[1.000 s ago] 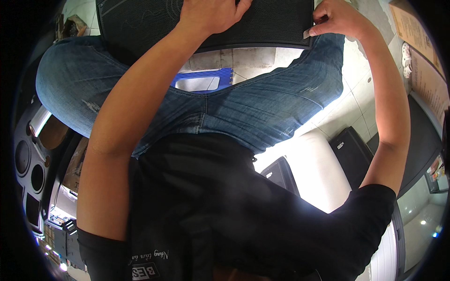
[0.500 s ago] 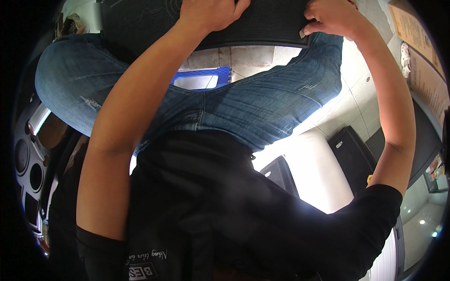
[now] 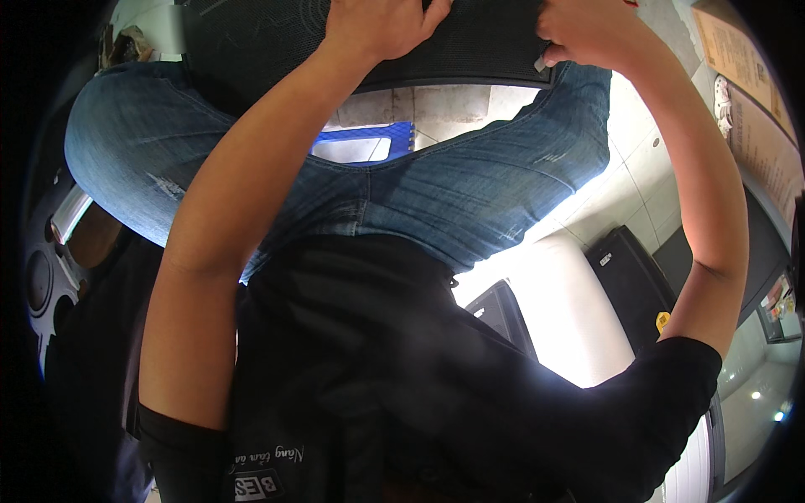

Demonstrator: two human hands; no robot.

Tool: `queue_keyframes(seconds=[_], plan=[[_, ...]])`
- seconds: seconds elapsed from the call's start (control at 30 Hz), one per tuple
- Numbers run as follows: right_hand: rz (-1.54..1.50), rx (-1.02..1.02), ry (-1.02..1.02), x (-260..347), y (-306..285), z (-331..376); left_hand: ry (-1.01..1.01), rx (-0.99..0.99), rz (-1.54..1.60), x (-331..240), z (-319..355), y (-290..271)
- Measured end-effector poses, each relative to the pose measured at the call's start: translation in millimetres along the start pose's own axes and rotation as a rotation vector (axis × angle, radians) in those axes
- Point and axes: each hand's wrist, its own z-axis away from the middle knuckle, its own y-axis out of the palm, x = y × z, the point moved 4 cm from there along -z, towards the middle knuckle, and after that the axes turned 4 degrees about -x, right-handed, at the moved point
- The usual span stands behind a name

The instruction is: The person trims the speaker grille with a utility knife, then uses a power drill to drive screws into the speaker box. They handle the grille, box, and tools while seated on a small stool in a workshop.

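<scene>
A black, finely meshed panel (image 3: pixel 478 46), like a speaker grille, lies across my knees at the top of the view. Over its middle, my left hand (image 3: pixel 381 27) rests with the thumb stretched away; its other fingertips are cut off by the upper edge. At the panel's near right corner, my right hand (image 3: pixel 583 33) is closed, fingers curled in. A small flat grey piece (image 3: pixel 540 62) sticks out beside its thumb, close to the panel's rim; its kind is too small to make out.
A blue plastic stool (image 3: pixel 401 141) shows between my legs on the tiled floor. On the right are a white roll (image 3: pixel 570 302), black speaker-like boxes (image 3: pixel 629 272) and cardboard boxes (image 3: pixel 738 59). A grey panel with round openings (image 3: pixel 40 281) stands at left.
My right hand has shifted slightly left and up along the panel's corner with the grey piece. At the lower left, a dark shape now covers more of the panel with round openings.
</scene>
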Motion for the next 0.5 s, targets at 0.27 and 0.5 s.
queue_keyframes(seconds=[0.27, 0.5], plan=[[-1.122, -0.721, 0.754, -13.4, -0.6, 51.5, -0.026, 0.034, 0.012, 2.0, 5.1, -2.2], [-2.164, -1.252, 0.906, 111.0, 41.0, 34.8, 0.044, -0.006, 0.352, 9.9, 7.5, -11.4]])
